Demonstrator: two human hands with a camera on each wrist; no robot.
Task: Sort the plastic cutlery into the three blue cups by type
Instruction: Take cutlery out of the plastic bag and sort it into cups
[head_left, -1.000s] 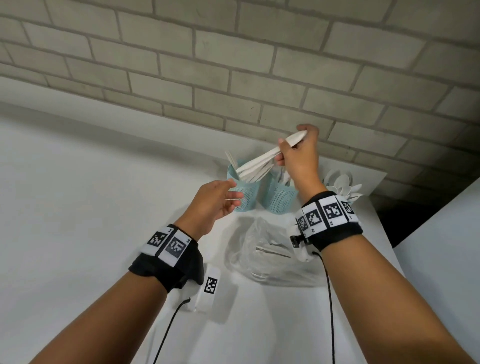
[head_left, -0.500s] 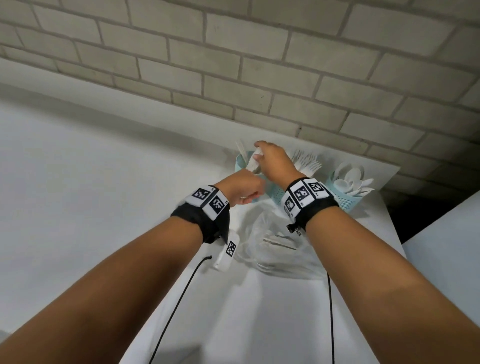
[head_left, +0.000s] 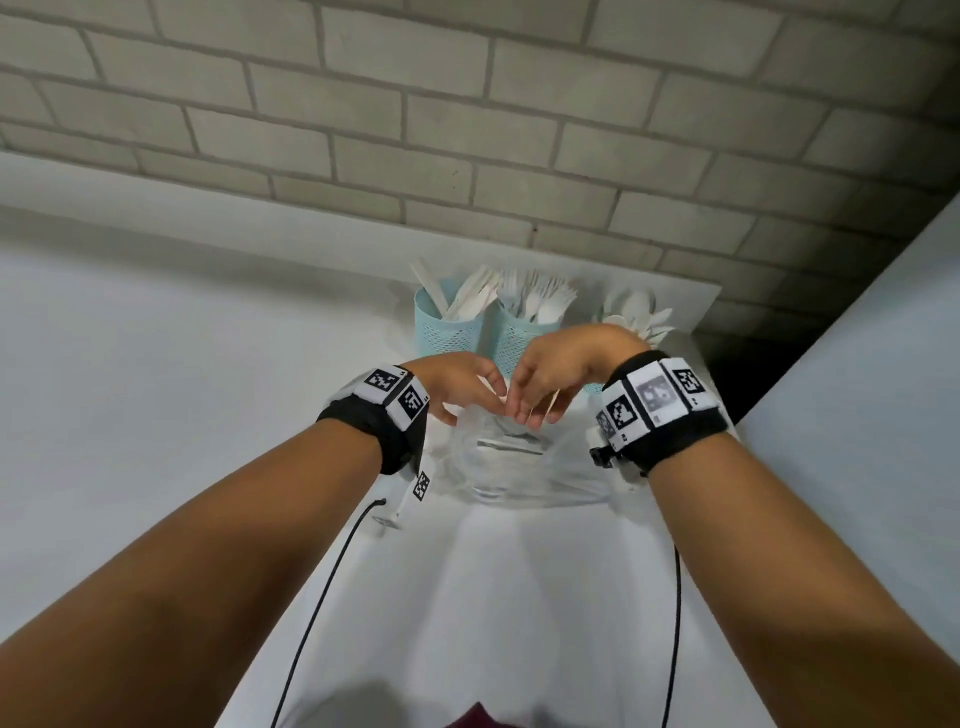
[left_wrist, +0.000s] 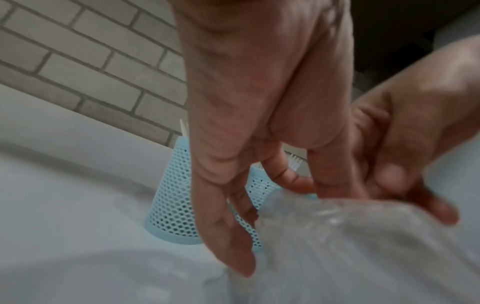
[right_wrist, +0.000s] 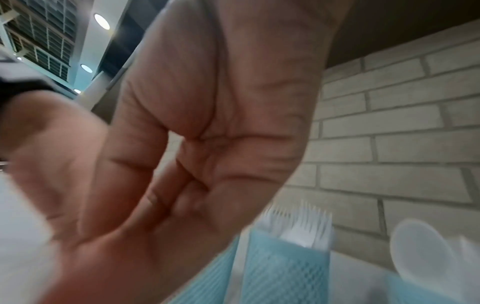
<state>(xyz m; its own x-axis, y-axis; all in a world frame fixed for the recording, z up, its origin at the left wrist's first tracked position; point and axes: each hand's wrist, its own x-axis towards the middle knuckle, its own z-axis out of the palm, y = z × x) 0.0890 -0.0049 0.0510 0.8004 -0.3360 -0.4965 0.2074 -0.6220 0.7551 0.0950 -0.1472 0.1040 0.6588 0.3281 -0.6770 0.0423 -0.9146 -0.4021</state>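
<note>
Three blue mesh cups stand at the wall. The left cup (head_left: 448, 332) holds white knives, the middle cup (head_left: 517, 340) holds forks, and the right cup is mostly hidden behind my right hand, with its spoons (head_left: 636, 312) showing above. A clear plastic bag (head_left: 519, 467) with some cutlery inside lies in front of the cups. My left hand (head_left: 475, 402) hangs over the bag's far edge, its straight fingers (left_wrist: 233, 246) touching the plastic. My right hand (head_left: 535, 410) hovers beside it, fingers relaxed and palm (right_wrist: 207, 144) empty.
The white table (head_left: 519, 597) ends at a brick wall (head_left: 467, 130) just behind the cups. A second white surface (head_left: 883, 415) stands to the right across a dark gap. Two black cables (head_left: 311, 613) run from my wristbands toward me.
My right hand has put its bundle of white knives into the left cup and let go. Both hands have come back and down from the cups to the bag.
</note>
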